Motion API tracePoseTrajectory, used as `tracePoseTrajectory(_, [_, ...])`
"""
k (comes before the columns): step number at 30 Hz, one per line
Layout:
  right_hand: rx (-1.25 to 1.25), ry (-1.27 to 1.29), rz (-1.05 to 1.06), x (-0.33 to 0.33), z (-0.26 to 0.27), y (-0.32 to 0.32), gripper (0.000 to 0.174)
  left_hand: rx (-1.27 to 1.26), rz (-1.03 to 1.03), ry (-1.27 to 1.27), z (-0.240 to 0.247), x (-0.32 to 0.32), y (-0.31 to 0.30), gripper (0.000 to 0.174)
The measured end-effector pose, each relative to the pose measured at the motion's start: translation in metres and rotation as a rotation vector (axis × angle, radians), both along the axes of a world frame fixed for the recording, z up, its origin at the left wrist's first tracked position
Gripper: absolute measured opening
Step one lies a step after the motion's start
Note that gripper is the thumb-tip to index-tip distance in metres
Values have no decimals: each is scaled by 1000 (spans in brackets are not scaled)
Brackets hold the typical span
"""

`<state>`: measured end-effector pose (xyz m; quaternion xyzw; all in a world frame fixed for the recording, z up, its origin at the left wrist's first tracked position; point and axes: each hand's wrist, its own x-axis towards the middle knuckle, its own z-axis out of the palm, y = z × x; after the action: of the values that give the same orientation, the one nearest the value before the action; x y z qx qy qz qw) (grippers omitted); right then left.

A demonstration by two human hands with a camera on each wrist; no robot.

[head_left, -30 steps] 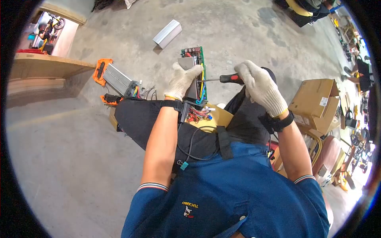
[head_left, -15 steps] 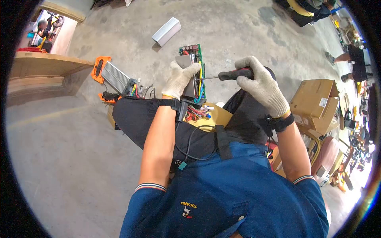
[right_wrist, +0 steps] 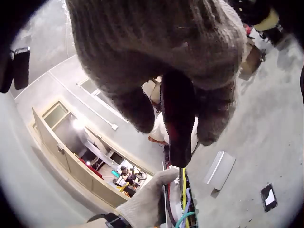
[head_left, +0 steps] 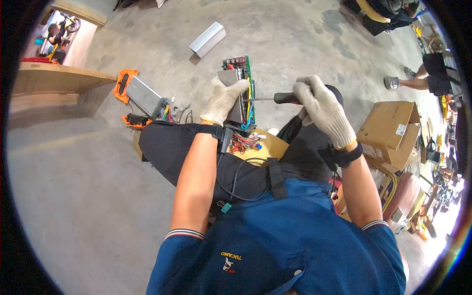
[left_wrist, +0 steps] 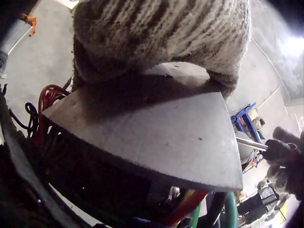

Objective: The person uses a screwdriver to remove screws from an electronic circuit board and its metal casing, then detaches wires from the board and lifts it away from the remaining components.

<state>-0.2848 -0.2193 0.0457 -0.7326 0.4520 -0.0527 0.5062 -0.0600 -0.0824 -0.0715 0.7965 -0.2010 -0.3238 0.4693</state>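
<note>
Your left hand (head_left: 221,101) grips the grey metal plate (left_wrist: 175,137) of the circuit board (head_left: 248,66), which sits in front of you between your knees; some of the fingertips are hidden behind it. Your right hand (head_left: 322,108) holds the screwdriver (head_left: 286,98) by its dark handle at the board's 3 o'clock, shaft pointing to 9; whether its tip sits in a screw is hidden. The plate looks stiff, fairly heavy and perhaps slippery under knit gloves, so take it by its bare edges; the board's components look fragile and the coloured cables (head_left: 250,93) soft, so don't lift by them. Loose wires (head_left: 246,143) lie at 6 o'clock. Farther out, a finned metal case (head_left: 144,96) rests at 9, a silver metal box (head_left: 207,40) at 11, and a cardboard box (head_left: 386,125) just past 3.
</note>
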Motion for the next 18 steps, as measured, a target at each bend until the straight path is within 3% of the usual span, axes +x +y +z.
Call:
tracePoseTrajectory(1, [91, 40, 22, 1, 7, -3, 39, -2, -2, 0, -5, 2, 0, 52])
tracePoseTrajectory(3, [181, 81, 43, -3, -3, -8, 42, 72, -9, 45, -13, 8, 0, 79])
tracePoseTrajectory(5, [-314, -241, 220, -16, -40, -12, 41, 56, -51, 107, -5, 11, 2, 85])
tracePoseTrajectory(7, [-311, -213, 173, -15, -37, -4, 37, 39, -92, 170, -7, 12, 2, 91])
tracePoseTrajectory(9, [-308, -183, 125, -7, -23, 0, 33, 84, -13, 11, -17, 10, 1, 91])
tracePoseTrajectory(11, [153, 34, -67, 3, 0, -1, 35, 86, -16, 25, -15, 10, 1, 91])
tracePoseTrajectory(12, [153, 34, -67, 1, -3, -2, 35, 89, -15, 37, -14, 10, 1, 91])
tracePoseTrajectory(15, [17, -116, 93, -12, -28, -9, 38, 27, 0, 83, -14, 9, 1, 82])
tracePoseTrajectory(16, [-156, -205, 148, -15, -39, -10, 38, 29, 0, 85, -3, 3, 1, 82])
tracePoseTrajectory(17, [-331, -293, 204, -16, -45, -11, 38, -19, -12, 63, 7, -2, 1, 66])
tracePoseTrajectory(18, [-330, -294, 204, -11, -34, -7, 38, -68, -24, 39, 15, -4, 2, 52])
